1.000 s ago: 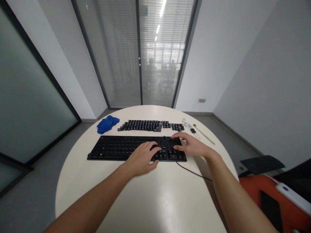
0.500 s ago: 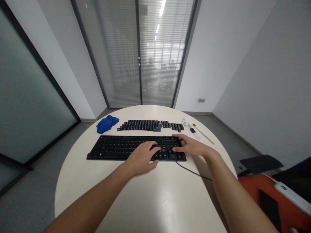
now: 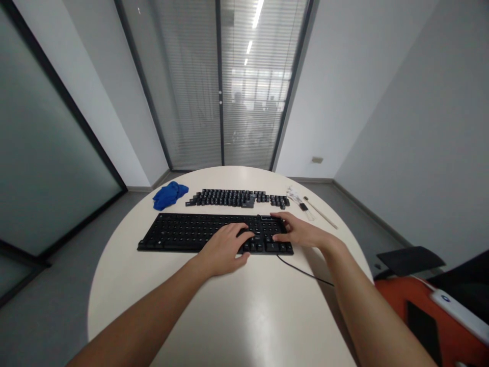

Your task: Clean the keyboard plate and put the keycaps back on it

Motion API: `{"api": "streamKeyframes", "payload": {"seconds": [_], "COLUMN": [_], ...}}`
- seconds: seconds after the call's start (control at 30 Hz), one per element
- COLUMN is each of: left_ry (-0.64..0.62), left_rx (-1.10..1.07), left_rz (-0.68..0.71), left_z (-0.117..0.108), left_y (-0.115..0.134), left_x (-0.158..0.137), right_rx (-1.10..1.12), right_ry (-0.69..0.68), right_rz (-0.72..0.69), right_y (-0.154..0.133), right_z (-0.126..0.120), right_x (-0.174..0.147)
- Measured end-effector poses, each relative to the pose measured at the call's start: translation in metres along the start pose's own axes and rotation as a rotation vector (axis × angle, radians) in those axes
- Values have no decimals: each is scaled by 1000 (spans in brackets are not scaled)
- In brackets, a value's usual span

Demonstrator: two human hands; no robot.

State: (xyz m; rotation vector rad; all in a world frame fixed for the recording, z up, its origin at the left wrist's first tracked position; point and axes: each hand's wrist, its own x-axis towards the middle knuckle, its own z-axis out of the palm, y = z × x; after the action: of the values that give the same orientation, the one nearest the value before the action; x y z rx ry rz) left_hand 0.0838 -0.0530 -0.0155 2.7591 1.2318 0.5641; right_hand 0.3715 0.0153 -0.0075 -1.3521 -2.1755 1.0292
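Note:
A black keyboard (image 3: 179, 232) lies flat on the table, most of its left and middle part bare of keycaps, with some keycaps (image 3: 272, 246) in place at its lower right. My left hand (image 3: 226, 247) rests over its right-middle front part, fingers apart and thumb near the front edge. Over the right end, my right hand (image 3: 300, 230) touches the keyboard, its index finger stretched to the back edge and its thumb apart on the keys. Any small thing under the fingertips is hidden. Behind the keyboard, loose black keycaps (image 3: 225, 198) sit in rows.
A blue cloth (image 3: 170, 194) lies at the back left of the round white table (image 3: 229, 316). To the right are a wire keycap puller (image 3: 304, 207) and a thin brush (image 3: 323, 212). The cable (image 3: 301, 271) runs off right, near an orange chair (image 3: 393, 300).
The view has shifted very slightly. Both hands stay on the keyboard in nearly the same pose, and nothing else has visibly moved.

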Motion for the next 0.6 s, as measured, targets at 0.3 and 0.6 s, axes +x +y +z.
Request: {"api": "streamKeyframes", "payload": {"seconds": [0.3,0.6], "left_ry": [2,-4], "left_rx": [-17,-20], "left_rz": [-1,2], "left_z": [0,-1], "left_y": [-1,-1], "left_x": [0,0], "right_rx": [-219,-541], "right_ry": [289,477], "right_rz": [19,-40], "right_y": [6,41], "right_z": [-9,-4], "right_x": [13,32]}}
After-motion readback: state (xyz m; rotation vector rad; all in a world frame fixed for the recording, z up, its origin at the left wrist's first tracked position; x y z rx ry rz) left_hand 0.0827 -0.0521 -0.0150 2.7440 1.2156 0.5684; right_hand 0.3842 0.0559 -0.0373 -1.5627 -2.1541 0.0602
